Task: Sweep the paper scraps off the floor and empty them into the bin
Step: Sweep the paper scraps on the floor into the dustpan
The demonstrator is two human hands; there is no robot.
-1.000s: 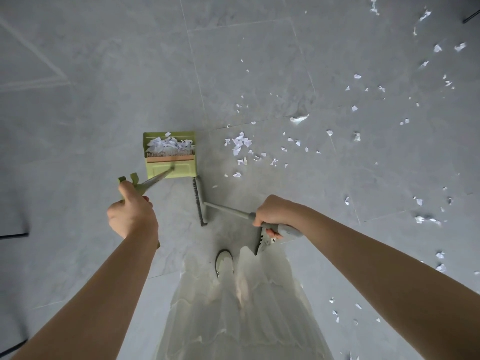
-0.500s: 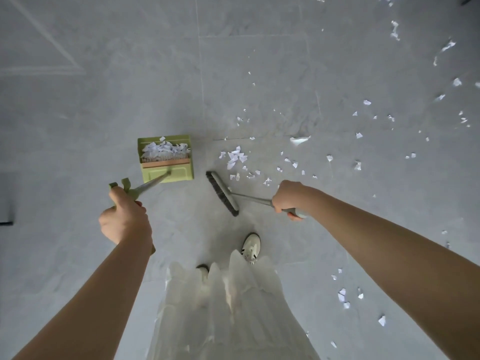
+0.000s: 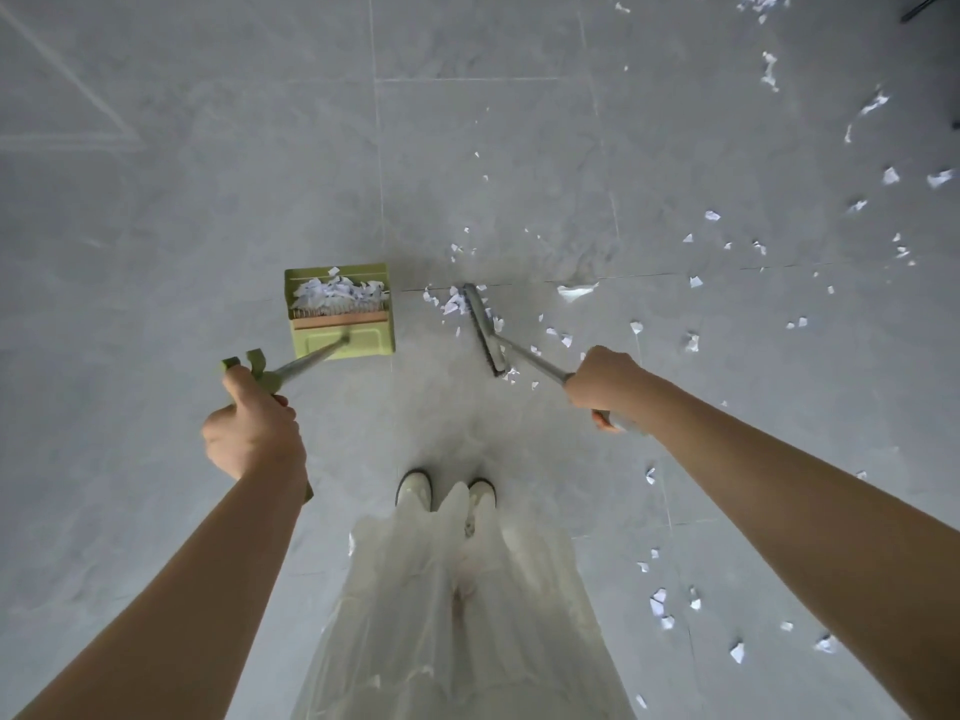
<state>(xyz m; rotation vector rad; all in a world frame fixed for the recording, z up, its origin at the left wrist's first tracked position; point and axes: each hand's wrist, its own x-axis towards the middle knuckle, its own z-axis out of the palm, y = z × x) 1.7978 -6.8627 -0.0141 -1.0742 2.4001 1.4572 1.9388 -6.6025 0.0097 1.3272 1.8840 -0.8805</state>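
A green dustpan (image 3: 340,345) stands on the grey floor, with a heap of white paper scraps (image 3: 337,292) in it. My left hand (image 3: 253,426) grips the green end of the dustpan's long metal handle. My right hand (image 3: 605,380) grips the handle of a grey broom (image 3: 484,328), whose head lies among a small cluster of scraps (image 3: 452,302) just right of the dustpan. Many more white scraps (image 3: 696,282) lie scattered over the floor to the right and far right.
My two pale shoes (image 3: 414,489) and a long pale skirt are at the bottom centre. More scraps (image 3: 658,602) lie on the floor at my right side. A dark thin object (image 3: 924,7) shows at the top right corner. No bin is in view.
The broom head has swung forward and right, from beside the dustpan into the cluster of scraps. My feet have stepped together. The dustpan has stayed in place.
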